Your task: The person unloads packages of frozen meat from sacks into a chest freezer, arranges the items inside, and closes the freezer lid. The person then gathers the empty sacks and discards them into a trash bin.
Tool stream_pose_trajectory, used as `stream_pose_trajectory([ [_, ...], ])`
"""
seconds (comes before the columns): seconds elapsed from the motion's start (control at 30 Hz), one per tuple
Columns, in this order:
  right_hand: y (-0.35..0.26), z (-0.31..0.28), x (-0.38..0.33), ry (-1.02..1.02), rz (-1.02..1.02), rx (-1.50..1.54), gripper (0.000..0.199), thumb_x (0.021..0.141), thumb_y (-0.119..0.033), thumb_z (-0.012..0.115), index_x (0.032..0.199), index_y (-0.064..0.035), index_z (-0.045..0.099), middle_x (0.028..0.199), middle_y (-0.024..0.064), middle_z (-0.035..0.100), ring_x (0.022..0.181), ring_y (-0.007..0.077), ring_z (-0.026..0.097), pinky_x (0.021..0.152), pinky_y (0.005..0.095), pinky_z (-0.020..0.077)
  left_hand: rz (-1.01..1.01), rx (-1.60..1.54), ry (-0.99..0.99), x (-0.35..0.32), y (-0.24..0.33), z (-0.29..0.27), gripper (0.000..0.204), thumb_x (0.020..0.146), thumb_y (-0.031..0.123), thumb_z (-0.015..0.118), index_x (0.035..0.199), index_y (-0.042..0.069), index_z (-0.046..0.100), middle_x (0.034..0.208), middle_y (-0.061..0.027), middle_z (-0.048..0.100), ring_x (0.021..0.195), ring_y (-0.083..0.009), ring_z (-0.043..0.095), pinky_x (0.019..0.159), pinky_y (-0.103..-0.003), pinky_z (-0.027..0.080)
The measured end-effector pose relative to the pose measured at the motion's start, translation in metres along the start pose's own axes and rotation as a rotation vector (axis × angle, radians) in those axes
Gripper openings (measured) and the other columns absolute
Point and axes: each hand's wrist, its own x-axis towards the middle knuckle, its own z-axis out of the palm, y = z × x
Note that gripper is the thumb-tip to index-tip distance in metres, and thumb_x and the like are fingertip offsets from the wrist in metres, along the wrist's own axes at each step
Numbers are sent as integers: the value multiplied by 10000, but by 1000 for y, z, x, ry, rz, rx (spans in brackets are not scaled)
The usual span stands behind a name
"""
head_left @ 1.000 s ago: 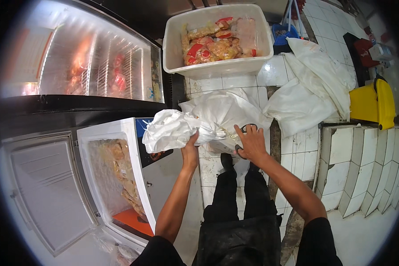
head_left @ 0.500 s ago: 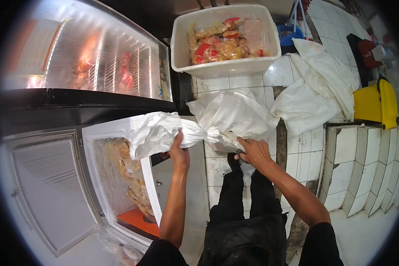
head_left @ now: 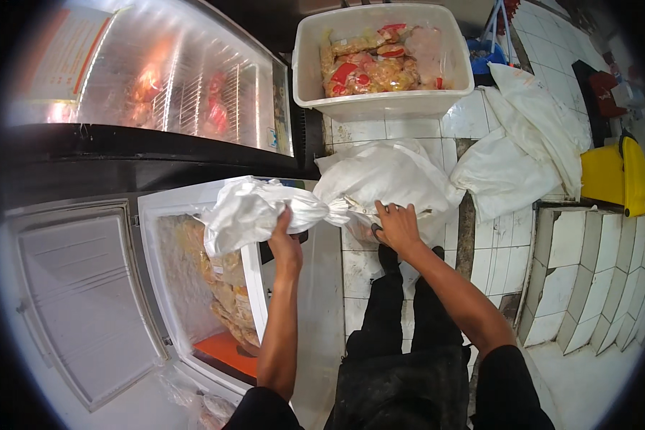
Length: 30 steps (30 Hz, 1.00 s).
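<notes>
A large white woven sack (head_left: 388, 172) lies on the floor in front of my feet, its upper end pulled out to the left over the freezer's edge. My left hand (head_left: 287, 247) is closed around that bunched upper end. In my right hand (head_left: 398, 228) is a pair of scissors (head_left: 360, 206), with fingers through the dark handles. The metal blades point left at the narrow gathered neck of the sack, close to where it is tied. Whether the blades have the tie between them, I cannot tell. The sack's contents are hidden.
At my left stands an open chest freezer (head_left: 261, 287) holding packaged food, its lid (head_left: 86, 301) swung back. Beyond the sack is a white tub (head_left: 383, 107) of packed meat. Another white sack (head_left: 509, 172), a yellow bucket (head_left: 609, 175) and tiled steps (head_left: 588, 272) lie to the right.
My right hand has turned and lifted slightly, bringing the scissor blades into view at the sack's neck. My left hand keeps its grip. The whole view has shifted a little.
</notes>
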Motion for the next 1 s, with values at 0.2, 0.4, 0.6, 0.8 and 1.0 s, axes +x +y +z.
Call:
stream_pose_trajectory([
  [0.2, 23, -24, -49, 125, 24, -59, 832, 578, -356, 785, 1285, -77, 445, 1069, 130, 531, 976, 276, 513, 763, 415, 349, 170, 161, 67, 17, 9, -17, 383, 859, 147, 596, 1193, -26, 519, 1163, -84, 554, 1045, -182, 520, 927, -300, 379],
  [0.4, -22, -26, 2, 265, -26, -32, 868, 565, -328, 791, 1318, -101, 422, 1104, 128, 487, 1019, 273, 460, 774, 410, 351, 84, 113, 57, 3, 12, 3, 384, 838, 159, 619, 1178, -2, 540, 1148, -82, 559, 1029, -184, 520, 906, -289, 385],
  [0.6, -44, -26, 50, 189, -79, -120, 839, 545, -329, 804, 1282, -113, 467, 1056, 119, 533, 992, 266, 502, 774, 404, 338, 318, 529, -32, -9, 4, 2, 370, 841, 158, 604, 1158, -25, 555, 1147, -106, 568, 1065, -220, 511, 936, -311, 370],
  [0.8, 3, -11, 45, 43, -265, -18, 525, 631, -285, 774, 1108, -154, 600, 888, 52, 658, 789, 230, 632, 766, 409, 389, 59, 20, 22, 11, 16, -41, 340, 912, 153, 488, 1208, -3, 551, 1194, -126, 553, 1148, -233, 505, 953, -344, 426],
  [1.0, 38, -55, -2, 50, -212, -50, 795, 522, -196, 819, 1238, -60, 504, 1188, 184, 533, 1157, 370, 439, 1006, 472, 304, -179, 1422, -158, -6, 12, -64, 503, 887, 283, 522, 1352, 122, 418, 909, -185, 647, 783, -370, 619, 776, -478, 479],
])
